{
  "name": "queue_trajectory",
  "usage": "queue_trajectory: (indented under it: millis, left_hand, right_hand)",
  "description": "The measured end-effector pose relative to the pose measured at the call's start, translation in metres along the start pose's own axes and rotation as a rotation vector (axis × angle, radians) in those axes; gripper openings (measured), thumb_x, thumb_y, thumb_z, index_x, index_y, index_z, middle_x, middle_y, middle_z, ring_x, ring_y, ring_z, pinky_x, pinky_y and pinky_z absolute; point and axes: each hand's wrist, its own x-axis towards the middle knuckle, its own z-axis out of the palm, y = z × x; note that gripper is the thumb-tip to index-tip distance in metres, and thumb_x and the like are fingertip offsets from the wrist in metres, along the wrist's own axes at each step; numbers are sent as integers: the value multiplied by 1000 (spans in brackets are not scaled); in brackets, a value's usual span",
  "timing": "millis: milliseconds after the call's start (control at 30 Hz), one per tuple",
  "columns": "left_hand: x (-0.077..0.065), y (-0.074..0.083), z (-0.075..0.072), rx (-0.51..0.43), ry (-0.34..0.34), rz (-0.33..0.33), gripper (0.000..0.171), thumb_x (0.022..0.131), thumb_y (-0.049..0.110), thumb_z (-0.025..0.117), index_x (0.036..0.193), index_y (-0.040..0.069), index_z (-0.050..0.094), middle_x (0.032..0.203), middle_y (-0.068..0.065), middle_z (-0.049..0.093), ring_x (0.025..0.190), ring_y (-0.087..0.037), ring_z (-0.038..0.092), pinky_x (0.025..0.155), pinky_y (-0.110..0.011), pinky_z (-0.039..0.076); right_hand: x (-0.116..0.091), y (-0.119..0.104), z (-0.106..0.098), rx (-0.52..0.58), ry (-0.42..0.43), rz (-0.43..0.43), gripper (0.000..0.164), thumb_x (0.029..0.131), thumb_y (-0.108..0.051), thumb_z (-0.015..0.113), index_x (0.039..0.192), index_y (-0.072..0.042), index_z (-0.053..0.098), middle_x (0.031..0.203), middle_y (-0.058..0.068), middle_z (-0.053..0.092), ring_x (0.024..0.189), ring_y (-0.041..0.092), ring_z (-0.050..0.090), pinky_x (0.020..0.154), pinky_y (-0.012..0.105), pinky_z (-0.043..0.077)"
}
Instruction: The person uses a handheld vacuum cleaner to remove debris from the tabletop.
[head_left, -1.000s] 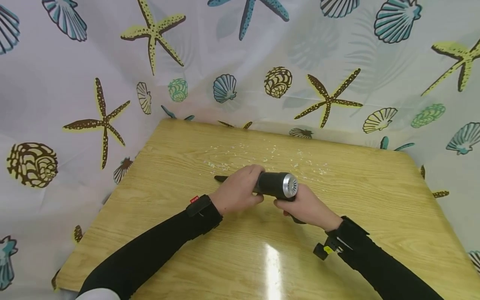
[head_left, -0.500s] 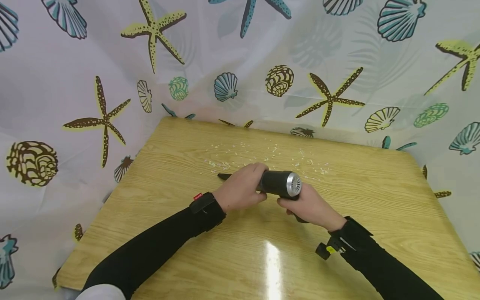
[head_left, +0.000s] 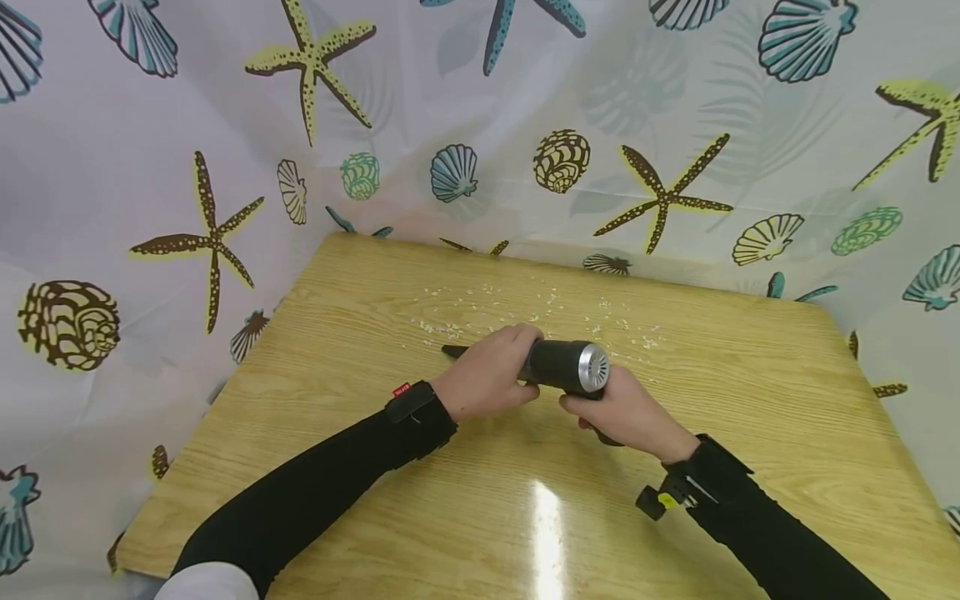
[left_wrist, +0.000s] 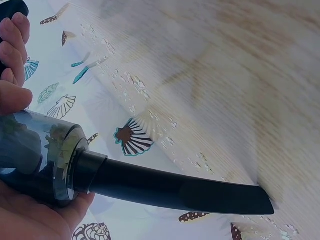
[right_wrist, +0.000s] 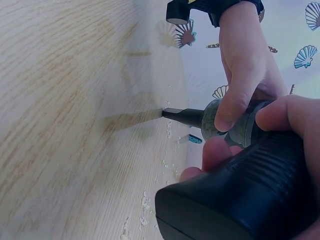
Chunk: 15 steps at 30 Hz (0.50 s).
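Note:
A black handheld vacuum cleaner (head_left: 557, 363) with a silver vented end cap is held in both hands above the table. My left hand (head_left: 491, 375) grips the front part of its body, around the clear dust cup (left_wrist: 62, 150), where some pale bits show. My right hand (head_left: 626, 412) is wrapped round the black handle (right_wrist: 235, 195). From the front sticks a long black crevice nozzle (left_wrist: 175, 189), pointing left in the head view; its tip is at or close to the tabletop. Small pale scraps (head_left: 442, 329) lie scattered just beyond the hands.
The wood-grain table (head_left: 360, 492) fills the space beneath the arms. A curtain (head_left: 495, 108) printed with shells and starfish hangs along its back and sides. A bright light reflection (head_left: 547, 537) shows near the front. More scraps (head_left: 645, 337) lie right of the vacuum.
Both hands and the vacuum have shifted slightly right in the head view, with the view itself shifting a little too. The grip looks the same, and the scraps look much alike.

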Motion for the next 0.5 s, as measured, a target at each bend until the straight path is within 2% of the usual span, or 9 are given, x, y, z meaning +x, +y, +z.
queue_trajectory:
  millis: [300,500]
  left_hand:
    - [1,-2,1,1,-4,1,57,70,22,76,117,8,48,105,0,54,88,-9,47,77,-32,48]
    - [1,-4,0,6,-17,-13,56,70,22,76,117,9,48,106,1,53,89,-8,47,78,-31,47]
  right_hand:
    - [1,-1,0,-14,1,4,56,88,-17,66,138,-10,42,79,19,63,66,38,60,54,40,49]
    - [3,-3,1,-5,-6,10,57,87,-17,66,139,-9,42,79,23,62,66,39,60,54,40,49]
